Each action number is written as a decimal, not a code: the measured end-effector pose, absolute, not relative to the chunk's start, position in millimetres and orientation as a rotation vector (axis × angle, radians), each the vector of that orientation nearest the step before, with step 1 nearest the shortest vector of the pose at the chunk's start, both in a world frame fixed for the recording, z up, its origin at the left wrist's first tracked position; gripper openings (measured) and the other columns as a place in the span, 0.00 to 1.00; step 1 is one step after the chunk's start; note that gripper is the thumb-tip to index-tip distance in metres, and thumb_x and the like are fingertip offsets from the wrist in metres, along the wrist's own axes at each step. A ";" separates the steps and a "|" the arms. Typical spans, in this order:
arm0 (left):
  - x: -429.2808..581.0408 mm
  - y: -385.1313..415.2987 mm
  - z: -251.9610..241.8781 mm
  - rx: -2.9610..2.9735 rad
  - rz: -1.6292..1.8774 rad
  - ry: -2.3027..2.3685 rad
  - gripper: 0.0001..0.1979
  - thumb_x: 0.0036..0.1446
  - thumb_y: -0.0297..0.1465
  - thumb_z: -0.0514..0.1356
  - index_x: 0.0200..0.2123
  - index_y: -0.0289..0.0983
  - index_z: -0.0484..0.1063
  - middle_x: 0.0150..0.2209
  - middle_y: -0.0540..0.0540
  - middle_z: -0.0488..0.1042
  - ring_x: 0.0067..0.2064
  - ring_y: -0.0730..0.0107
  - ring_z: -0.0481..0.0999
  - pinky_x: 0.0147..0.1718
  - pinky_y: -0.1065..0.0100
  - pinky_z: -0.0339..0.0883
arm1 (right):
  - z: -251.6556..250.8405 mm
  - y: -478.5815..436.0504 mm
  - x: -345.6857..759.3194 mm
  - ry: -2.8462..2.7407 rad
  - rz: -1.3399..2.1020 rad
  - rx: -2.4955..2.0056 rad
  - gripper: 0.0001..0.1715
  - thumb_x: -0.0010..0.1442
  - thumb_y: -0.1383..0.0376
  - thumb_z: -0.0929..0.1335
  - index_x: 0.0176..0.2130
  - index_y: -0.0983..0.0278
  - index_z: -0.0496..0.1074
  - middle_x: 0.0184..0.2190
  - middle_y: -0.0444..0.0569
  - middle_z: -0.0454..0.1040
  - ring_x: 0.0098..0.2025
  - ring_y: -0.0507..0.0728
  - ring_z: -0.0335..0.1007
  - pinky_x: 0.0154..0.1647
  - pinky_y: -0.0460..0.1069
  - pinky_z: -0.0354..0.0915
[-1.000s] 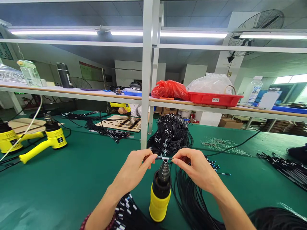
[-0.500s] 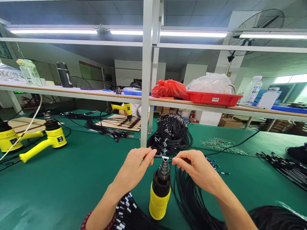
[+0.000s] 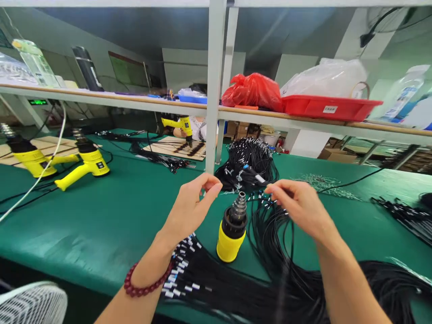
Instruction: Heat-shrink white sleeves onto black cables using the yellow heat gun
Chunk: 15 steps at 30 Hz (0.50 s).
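Pinched in my right hand [image 3: 299,202] is a thin black cable [image 3: 253,172] with a white sleeve and a blue tip, pointing up and left. My left hand [image 3: 195,200] has thumb and forefinger closed together, and nothing shows between them. Between and below the hands, a yellow heat gun [image 3: 231,243] stands upright with its metal nozzle up, apart from both. Under my left forearm spreads a bundle of black cables [image 3: 216,274] with white-marked ends. More black cables [image 3: 273,234] with blue tips lie below my right hand.
Two yellow heat guns [image 3: 89,162] stand at the left, with cords around them. A pile of black cables [image 3: 253,153] sits behind the hands, beside a white post [image 3: 215,90]. A shelf [image 3: 135,102] carries bottles and a red tray [image 3: 330,108]. Across the table, a person holds another heat gun [image 3: 184,126].
The cable was stretched between both hands over the nozzle. My left hand has let go, and the cable now tilts up from my right hand. The view has tipped downward.
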State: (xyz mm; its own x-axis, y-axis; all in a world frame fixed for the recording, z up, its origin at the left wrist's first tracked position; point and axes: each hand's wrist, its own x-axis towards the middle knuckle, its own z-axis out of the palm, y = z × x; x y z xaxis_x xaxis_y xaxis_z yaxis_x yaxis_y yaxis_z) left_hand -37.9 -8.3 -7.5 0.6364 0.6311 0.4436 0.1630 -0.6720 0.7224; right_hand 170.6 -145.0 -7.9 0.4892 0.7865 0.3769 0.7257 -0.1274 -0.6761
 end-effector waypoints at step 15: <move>-165.7 -103.8 -221.0 2.251 -0.430 0.827 0.16 0.53 0.23 0.53 0.44 0.39 0.73 0.47 0.42 0.75 0.48 0.57 0.72 0.49 0.59 0.61 | -126.6 -232.8 222.9 -0.574 0.383 -2.102 0.15 0.48 0.54 0.72 0.34 0.59 0.77 0.43 0.60 0.79 0.51 0.72 0.72 0.56 0.60 0.63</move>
State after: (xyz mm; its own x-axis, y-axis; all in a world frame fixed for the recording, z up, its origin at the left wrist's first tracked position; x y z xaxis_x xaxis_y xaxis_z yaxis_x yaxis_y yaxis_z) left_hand -165.7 -103.8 -221.0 0.7423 0.4377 -0.5074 0.6667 -0.5588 0.4932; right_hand 222.9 -232.8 -126.6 0.8445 0.5327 -0.0553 0.2552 -0.4911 -0.8329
